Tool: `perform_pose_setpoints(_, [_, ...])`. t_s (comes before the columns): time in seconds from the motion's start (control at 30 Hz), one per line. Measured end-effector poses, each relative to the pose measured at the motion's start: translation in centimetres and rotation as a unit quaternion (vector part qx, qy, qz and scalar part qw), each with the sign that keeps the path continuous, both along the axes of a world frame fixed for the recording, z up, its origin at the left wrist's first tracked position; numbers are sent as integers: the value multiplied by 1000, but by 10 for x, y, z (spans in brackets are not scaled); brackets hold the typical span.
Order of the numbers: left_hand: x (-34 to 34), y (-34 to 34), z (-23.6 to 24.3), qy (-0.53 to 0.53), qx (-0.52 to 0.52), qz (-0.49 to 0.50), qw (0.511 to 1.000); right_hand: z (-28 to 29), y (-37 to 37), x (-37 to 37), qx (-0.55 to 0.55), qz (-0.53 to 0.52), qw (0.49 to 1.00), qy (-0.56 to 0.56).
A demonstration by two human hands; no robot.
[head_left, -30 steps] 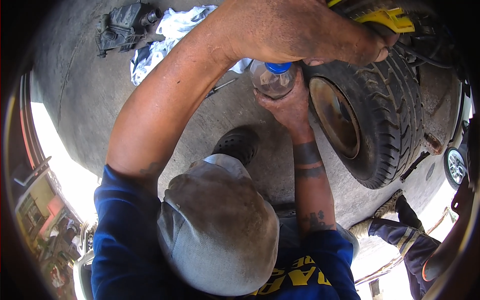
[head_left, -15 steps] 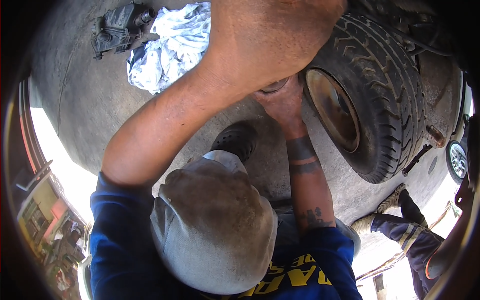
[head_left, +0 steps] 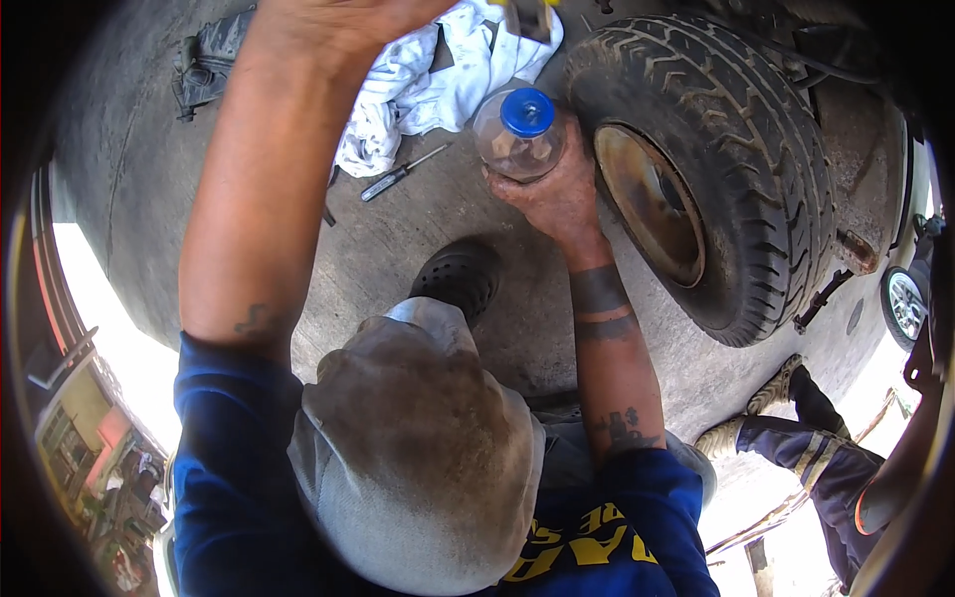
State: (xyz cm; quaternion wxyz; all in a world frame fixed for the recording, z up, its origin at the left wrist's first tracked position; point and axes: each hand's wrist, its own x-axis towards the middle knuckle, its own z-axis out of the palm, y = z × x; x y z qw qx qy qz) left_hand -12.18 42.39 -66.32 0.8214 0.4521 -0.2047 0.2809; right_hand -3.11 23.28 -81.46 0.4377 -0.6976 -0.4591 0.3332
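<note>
Two bare hands of yours are up on the left side of the tyre [head_left: 741, 189], your landmark here. Your right hand [head_left: 557, 189] has the clear bottle [head_left: 512, 149] just left of the tyre, near its rusty wheel rim [head_left: 652, 204], with the blue cap [head_left: 527, 111] facing up towards you. Your right fingers curl around the bottle, the thumb on the side away from the tyre; some tips are hidden. Your left hand [head_left: 348, 12] is cut by the upper edge, well left of the tyre, so you cannot tell whether its fingers are spread or pinching. A yellow-and-dark object [head_left: 527, 22] shows left of the tyre's top, but its contact with that hand is out of view.

Expect the bottle to be light, its thin wall likely to dent if you squeeze hard, and perhaps slippery if your palm is oily. Its level of contents can't be made out. Your best hold is probably around the body below the shoulder, pressing gently, with the cap left free.

Half a second ago your left forearm [head_left: 274, 179] hid nearly all of the bottle; now it lies farther from the tyre, and the bottle and cap show. The screwdriver [head_left: 403, 173], on the floor left of the tyre beside the white cloth [head_left: 448, 85], is uncovered too.
</note>
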Motion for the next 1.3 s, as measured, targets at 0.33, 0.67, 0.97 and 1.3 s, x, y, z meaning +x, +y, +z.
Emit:
perform_pose_setpoints(0.33, [-118,-4,-29,356,-57,407,839,-1,-11,-1,14,9,1000,0])
perform_pose_setpoints(0.67, [-163,-8,-58,418,-194,498,734,6,-9,2,17,17,999,-44])
perform_pose_setpoints(0.97, [-160,-10,-44,391,-153,498,759,4,-9,2,-2,1,999,-44])
perform_pose_setpoints(1.3, [-188,14,-45,485,-190,562,642,8,-13,1,-8,11,998,-59])
